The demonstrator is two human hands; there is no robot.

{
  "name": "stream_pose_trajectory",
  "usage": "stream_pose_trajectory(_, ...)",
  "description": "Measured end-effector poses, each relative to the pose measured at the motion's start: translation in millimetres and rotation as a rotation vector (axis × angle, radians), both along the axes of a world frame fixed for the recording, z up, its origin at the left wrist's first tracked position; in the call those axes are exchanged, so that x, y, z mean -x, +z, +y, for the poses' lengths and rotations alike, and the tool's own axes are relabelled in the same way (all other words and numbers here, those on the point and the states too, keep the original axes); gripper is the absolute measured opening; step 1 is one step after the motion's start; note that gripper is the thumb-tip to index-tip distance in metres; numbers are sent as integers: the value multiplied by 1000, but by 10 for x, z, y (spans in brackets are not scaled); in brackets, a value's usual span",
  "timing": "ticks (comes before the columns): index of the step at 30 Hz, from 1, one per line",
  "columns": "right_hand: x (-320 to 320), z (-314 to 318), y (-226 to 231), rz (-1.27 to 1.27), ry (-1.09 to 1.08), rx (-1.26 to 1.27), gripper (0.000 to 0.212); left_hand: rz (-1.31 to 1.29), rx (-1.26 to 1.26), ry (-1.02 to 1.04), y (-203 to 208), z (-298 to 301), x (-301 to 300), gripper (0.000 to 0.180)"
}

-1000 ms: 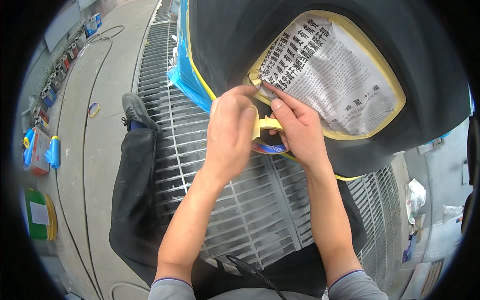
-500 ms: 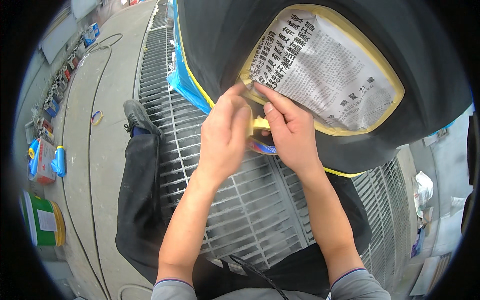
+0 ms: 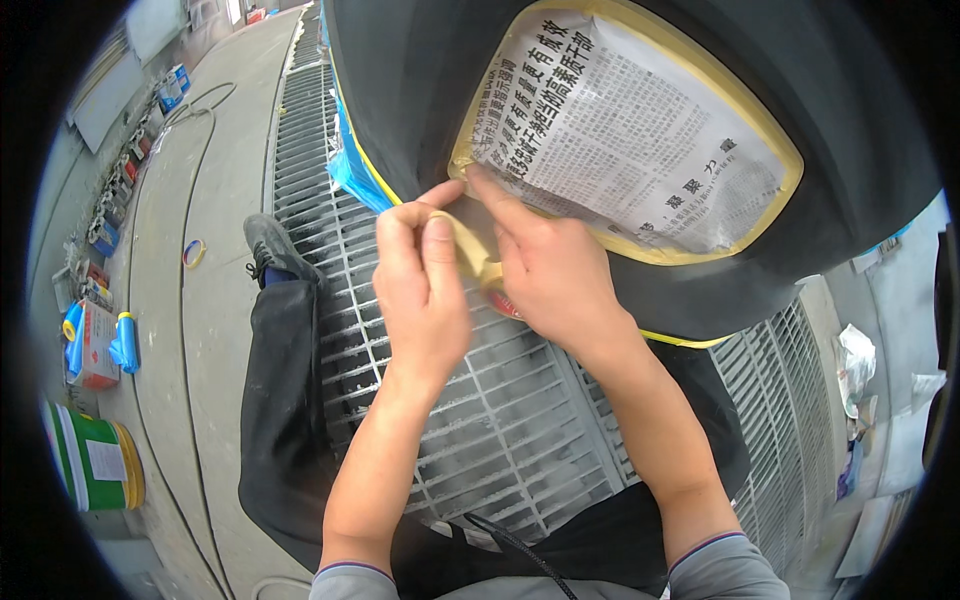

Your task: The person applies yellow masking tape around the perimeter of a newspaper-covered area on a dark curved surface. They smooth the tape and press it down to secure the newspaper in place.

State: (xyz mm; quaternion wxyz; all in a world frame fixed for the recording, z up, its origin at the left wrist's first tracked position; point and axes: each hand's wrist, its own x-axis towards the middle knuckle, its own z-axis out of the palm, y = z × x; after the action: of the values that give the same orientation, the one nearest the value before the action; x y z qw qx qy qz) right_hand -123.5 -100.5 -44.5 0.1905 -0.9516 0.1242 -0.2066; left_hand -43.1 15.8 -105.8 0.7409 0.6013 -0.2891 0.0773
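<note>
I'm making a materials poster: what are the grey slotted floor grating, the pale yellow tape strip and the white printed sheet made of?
The grey slotted floor grating looks like dull metal: thin, straight crossing bars. The pale yellow tape strip seems matte paper: it bends without shining. The white printed sheet is probably thin, dull newspaper: wrinkled, densely printed.

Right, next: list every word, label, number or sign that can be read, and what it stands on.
Newspaper sheet: large, legible black characters, not copied here; its finest print is too small to read.
Green bucket: pale label, too small to read.
Boxy red-and-white container: markings too small to read.
Tape roll: partly hidden by the right hand; any print unreadable.
</note>
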Motion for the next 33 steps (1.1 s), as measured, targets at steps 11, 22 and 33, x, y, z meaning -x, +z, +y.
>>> stream_pose_trajectory(11, -56, 118, -9, 147, -111, 181, 74, -230, -62, -68, -15, 193, -218, 8)
stream_pose_trajectory(22, -29, 114, -112, 29, -114, 101, 64, -439, -316, 35, 141, 300, -298, 6)
stream_pose_trajectory(33, -13, 108, -197, -187, -66, -263, 45, -464, -450, 101, 474, 306, -373, 4)
